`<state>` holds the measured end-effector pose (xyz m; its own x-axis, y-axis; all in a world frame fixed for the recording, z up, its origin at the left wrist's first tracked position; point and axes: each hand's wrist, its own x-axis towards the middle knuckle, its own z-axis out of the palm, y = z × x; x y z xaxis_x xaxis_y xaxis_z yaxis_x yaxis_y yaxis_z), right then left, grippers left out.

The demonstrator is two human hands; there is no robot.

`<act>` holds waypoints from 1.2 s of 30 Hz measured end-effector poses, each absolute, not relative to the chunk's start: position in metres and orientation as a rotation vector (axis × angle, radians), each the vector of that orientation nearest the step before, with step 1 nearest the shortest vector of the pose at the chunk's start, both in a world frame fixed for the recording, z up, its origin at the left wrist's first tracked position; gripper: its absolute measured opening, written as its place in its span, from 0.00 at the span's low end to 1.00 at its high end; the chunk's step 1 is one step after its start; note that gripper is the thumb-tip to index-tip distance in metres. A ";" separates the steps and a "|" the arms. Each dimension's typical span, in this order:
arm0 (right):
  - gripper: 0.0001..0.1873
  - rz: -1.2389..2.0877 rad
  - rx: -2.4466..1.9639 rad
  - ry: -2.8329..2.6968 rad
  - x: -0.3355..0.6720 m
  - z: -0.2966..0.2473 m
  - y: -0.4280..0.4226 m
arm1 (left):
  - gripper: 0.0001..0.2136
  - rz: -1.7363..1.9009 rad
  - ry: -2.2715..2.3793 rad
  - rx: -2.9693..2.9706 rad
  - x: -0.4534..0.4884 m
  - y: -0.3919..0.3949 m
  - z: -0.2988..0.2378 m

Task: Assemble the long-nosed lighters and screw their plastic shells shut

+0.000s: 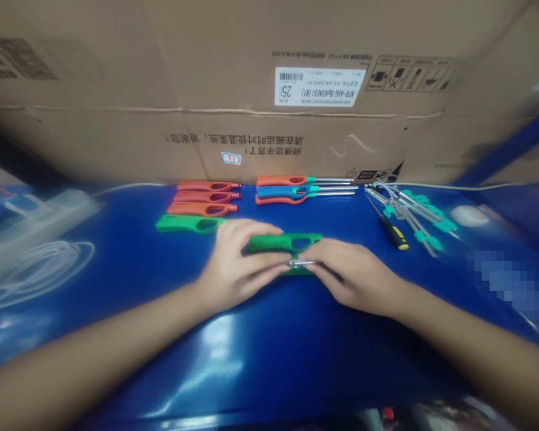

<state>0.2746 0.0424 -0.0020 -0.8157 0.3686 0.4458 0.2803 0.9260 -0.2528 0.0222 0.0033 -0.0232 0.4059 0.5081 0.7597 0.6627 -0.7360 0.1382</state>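
Note:
My left hand and my right hand meet over the middle of the blue table. Between their fingertips is a short stretch of a thin silver metal tube, pinched from both sides; the rest of it is covered by the right fingers. Just behind the tube lies a green lighter handle with a trigger opening, close to both hands. Under the fingers another green plastic part shows only partly. A second green lighter handle lies beyond my left hand, its right end touching or hidden by the knuckles.
Several orange-red handles lie at back left. Lighters with metal tubes lie at back centre. On the right are loose tubes with teal ends and a screwdriver. A cardboard wall stands behind; coiled white cable lies left.

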 end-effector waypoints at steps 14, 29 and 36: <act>0.05 0.503 -0.948 -2.353 0.287 0.016 0.053 | 0.14 -1.146 -1.395 -2.598 0.028 0.007 -0.023; 0.12 0.787 -0.965 -2.711 0.307 0.034 0.066 | 0.09 -1.269 -1.194 -2.687 0.025 0.009 -0.023; 0.10 0.962 -0.924 -2.721 0.312 0.036 0.069 | 0.07 -1.246 -1.221 -2.755 0.024 0.012 -0.024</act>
<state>0.3115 0.0692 0.0363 -0.8085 0.5810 -0.0934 0.5107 0.6139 -0.6019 0.0241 0.0116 -0.0235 0.4296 0.6761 0.5986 0.5851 -0.7134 0.3857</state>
